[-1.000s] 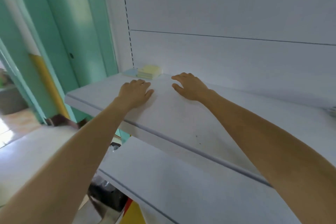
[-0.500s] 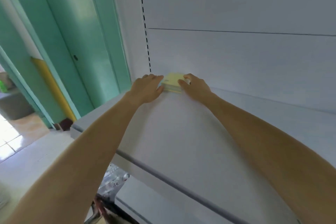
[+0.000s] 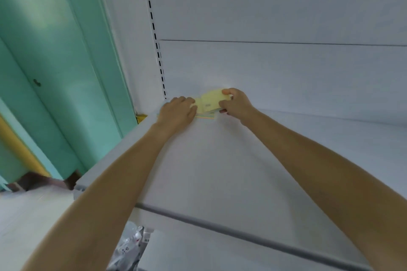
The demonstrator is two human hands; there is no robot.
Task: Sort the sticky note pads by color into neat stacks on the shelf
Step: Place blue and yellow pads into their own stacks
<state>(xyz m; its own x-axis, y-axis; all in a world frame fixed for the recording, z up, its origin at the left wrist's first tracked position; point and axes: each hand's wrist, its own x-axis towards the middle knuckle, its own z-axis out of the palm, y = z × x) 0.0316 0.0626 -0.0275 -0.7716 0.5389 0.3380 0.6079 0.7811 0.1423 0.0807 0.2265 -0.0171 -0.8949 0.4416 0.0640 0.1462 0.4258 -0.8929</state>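
Note:
A small stack of sticky note pads lies in the far left corner of the white shelf (image 3: 220,171). My right hand (image 3: 236,103) grips a yellow pad (image 3: 211,100) and holds it tilted up off the stack. Under it lie more pads with pastel edges (image 3: 206,117), pink, green and yellow. My left hand (image 3: 179,110) rests palm down on the left part of the stack, pressing on it and covering whatever lies beneath. Blur hides the finer details of the pads.
The shelf's white back panel (image 3: 275,72) rises behind the pads, with a slotted upright (image 3: 157,50) at the corner. A green door and wall (image 3: 55,61) stand to the left. Plastic-wrapped items (image 3: 130,246) sit below the shelf edge.
Both hands reached from mid-shelf to the corner stack. My right hand took hold of the yellow pad and tilted it up; my left hand settled on the stack.

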